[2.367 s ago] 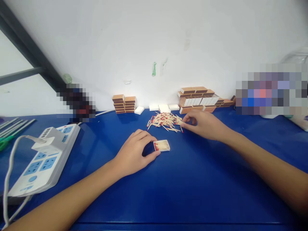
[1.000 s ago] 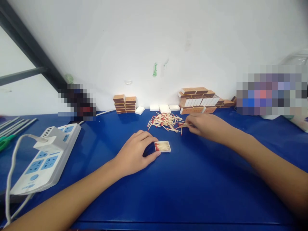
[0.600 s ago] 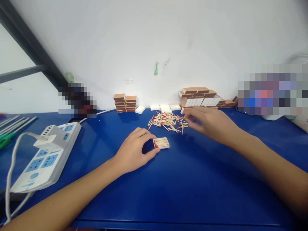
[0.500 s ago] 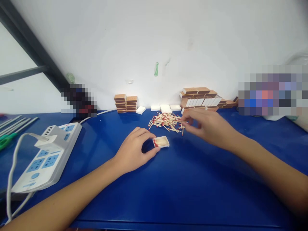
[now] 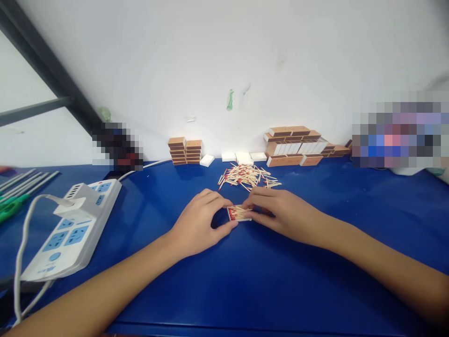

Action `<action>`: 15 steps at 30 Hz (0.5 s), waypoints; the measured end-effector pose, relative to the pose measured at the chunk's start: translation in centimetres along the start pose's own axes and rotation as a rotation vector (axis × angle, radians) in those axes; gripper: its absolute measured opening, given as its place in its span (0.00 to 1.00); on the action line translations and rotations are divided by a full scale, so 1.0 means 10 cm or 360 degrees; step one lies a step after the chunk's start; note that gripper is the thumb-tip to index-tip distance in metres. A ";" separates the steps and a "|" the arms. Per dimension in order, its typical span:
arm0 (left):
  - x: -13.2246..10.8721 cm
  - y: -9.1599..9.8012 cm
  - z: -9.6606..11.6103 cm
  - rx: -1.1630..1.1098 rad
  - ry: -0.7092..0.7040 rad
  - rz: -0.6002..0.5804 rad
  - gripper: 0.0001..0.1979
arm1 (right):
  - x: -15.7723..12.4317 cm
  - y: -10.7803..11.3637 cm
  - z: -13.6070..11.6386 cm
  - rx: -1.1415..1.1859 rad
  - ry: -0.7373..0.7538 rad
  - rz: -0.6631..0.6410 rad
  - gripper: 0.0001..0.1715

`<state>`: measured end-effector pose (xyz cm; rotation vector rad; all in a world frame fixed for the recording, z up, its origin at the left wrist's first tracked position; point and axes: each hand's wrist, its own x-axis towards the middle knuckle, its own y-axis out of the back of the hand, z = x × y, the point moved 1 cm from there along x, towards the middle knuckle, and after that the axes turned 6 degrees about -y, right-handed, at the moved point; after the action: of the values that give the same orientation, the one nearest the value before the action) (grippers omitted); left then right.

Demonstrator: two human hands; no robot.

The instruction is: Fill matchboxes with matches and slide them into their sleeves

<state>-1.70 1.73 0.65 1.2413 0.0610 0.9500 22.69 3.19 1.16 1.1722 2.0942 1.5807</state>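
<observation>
A small white matchbox tray (image 5: 240,220) lies on the blue table, several red-headed matches (image 5: 235,213) inside it. My left hand (image 5: 198,224) grips the tray's left end between thumb and fingers. Over its right end, my right hand (image 5: 286,213) pinches matches, their pale sticks reaching into the tray. The fingers hide that end, so how many it holds is unclear. Just beyond both hands spreads a loose heap of matches (image 5: 243,176).
Brown matchboxes (image 5: 185,152) are stacked against the wall, with a larger stack (image 5: 293,135) farther right. White trays (image 5: 243,158) lie between them. On the left are a power strip (image 5: 75,234) with a white cable, green-handled scissors (image 5: 10,208) and grey rods (image 5: 30,182).
My right hand has come from the heap's right edge, left and nearer, to the tray, bringing matches. My left hand has kept its hold on the tray.
</observation>
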 end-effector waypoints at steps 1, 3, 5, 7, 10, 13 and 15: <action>0.00 0.00 0.00 0.0000 0.0000 -0.0002 0.13 | 0.00 0.02 0.01 0.0010 -0.0023 -0.0019 0.11; 0.00 -0.01 0.00 -0.0003 -0.0002 0.0002 0.13 | 0.01 0.05 0.02 0.0026 -0.0067 -0.0049 0.10; 0.00 -0.01 -0.01 -0.0004 0.0002 0.0004 0.12 | 0.01 0.06 0.04 0.0073 -0.0069 -0.0061 0.09; 0.00 0.00 0.00 -0.0003 0.0004 -0.0007 0.12 | 0.02 0.05 0.05 0.0146 -0.0056 -0.0042 0.08; 0.00 0.01 0.00 -0.0018 -0.0004 -0.0016 0.12 | 0.02 0.00 0.05 0.0223 -0.0062 0.0013 0.08; 0.00 0.01 -0.01 -0.0023 0.0002 -0.0022 0.12 | 0.03 -0.04 0.03 0.0251 -0.0054 0.0067 0.07; 0.00 0.01 -0.01 -0.0022 0.0006 -0.0027 0.12 | 0.04 -0.04 0.02 0.0259 -0.0067 0.0096 0.07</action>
<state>-1.75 1.80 0.69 1.2247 0.0682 0.9365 22.34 3.55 0.83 1.3212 2.2144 1.4188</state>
